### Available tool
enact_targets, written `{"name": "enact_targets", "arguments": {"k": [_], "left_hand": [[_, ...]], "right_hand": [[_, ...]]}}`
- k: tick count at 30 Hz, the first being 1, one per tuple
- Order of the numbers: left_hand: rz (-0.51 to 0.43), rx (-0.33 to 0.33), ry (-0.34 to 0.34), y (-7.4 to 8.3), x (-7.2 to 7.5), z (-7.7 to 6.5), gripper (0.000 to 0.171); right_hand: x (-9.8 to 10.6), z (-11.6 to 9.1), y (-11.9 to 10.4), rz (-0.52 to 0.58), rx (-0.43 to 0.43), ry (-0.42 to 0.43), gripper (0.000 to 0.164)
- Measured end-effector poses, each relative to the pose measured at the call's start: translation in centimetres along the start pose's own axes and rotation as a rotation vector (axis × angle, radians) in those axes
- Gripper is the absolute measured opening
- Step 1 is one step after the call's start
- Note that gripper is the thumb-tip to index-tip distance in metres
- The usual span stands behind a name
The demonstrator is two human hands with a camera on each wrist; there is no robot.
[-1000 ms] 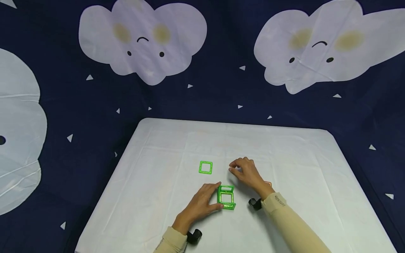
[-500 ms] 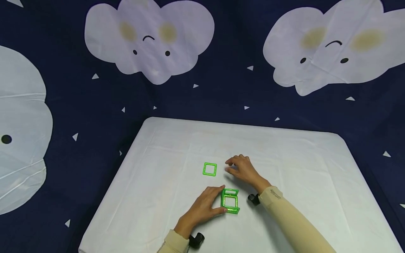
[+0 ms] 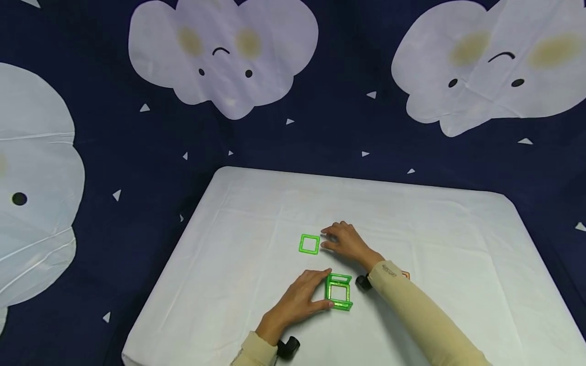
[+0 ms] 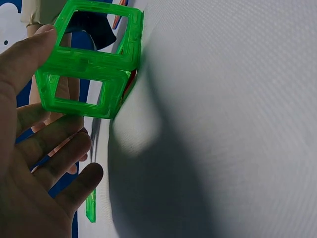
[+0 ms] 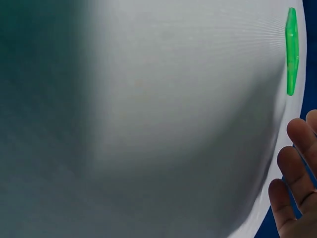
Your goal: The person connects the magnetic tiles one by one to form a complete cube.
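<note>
Several green square magnetic tiles are joined into a small open frame (image 3: pixel 339 304) on the white table. My left hand (image 3: pixel 296 300) pinches this frame between thumb and index finger from its left side; the other fingers extend free in the left wrist view. Farther back lies a loose green square magnetic tile (image 3: pixel 309 252), flat on the cloth. Just to its right hovers my right hand (image 3: pixel 349 241), thumb and fingers parted, holding nothing. The right wrist view catches that tile (image 5: pixel 292 52) edge-on, beyond the fingertips (image 5: pixel 290 158).
An orange tile (image 3: pixel 406 275) peeks out from behind the right sleeve, mostly hidden. Each wrist carries a small black camera (image 3: pixel 289 347). The white-covered table (image 3: pixel 256 203) ends at a dark blue curtain (image 3: pixel 339 132) printed with clouds.
My right hand has moved left, closing most of the distance to the loose green tile. The left hand keeps its hold on the joined tiles. The head view has shifted slightly.
</note>
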State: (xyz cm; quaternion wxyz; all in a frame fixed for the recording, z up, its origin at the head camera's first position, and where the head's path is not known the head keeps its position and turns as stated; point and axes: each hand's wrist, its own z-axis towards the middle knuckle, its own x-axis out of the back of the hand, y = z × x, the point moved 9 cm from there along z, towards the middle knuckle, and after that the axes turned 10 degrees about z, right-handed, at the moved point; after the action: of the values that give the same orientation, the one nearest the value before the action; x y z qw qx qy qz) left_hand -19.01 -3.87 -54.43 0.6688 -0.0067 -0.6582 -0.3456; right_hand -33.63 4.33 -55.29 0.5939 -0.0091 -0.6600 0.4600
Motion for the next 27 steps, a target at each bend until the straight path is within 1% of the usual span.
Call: {"name": "enact_targets", "arguments": {"k": [5,8,12,17,20,23,27], "left_hand": [[0.007,0.001,-0.007,0.1,0.0,0.0,0.074],[0.019,-0.003,-0.006,0.1,0.0,0.0,0.075],[0.038,-0.004,0.004,-0.1,0.0,0.0,0.074],[0.045,-0.011,0.012,-0.1,0.1,-0.1,0.073],[0.062,-0.022,0.025,0.0,0.1,-0.2,0.073],[0.079,-0.035,0.041,0.0,0.2,-0.2,0.073],[0.085,-0.039,0.047,0.1,0.2,-0.2,0.073]], "right_hand": [[-0.8,0.6,0.1,-0.016,0.006,-0.046,0.041],[-1.2,0.8,0.0,-0.034,0.016,-0.059,0.043],[-1.6,1.3,0.0,-0.069,0.031,-0.059,0.045],[-1.8,1.4,0.2,-0.113,0.009,-0.060,0.046],[-1.9,1.5,0.1,-0.135,0.012,-0.054,0.044],[-1.8,1.5,-0.2,-0.139,0.021,-0.038,0.041],[-1.7,1.5,-0.2,-0.111,0.015,-0.024,0.038]]}}
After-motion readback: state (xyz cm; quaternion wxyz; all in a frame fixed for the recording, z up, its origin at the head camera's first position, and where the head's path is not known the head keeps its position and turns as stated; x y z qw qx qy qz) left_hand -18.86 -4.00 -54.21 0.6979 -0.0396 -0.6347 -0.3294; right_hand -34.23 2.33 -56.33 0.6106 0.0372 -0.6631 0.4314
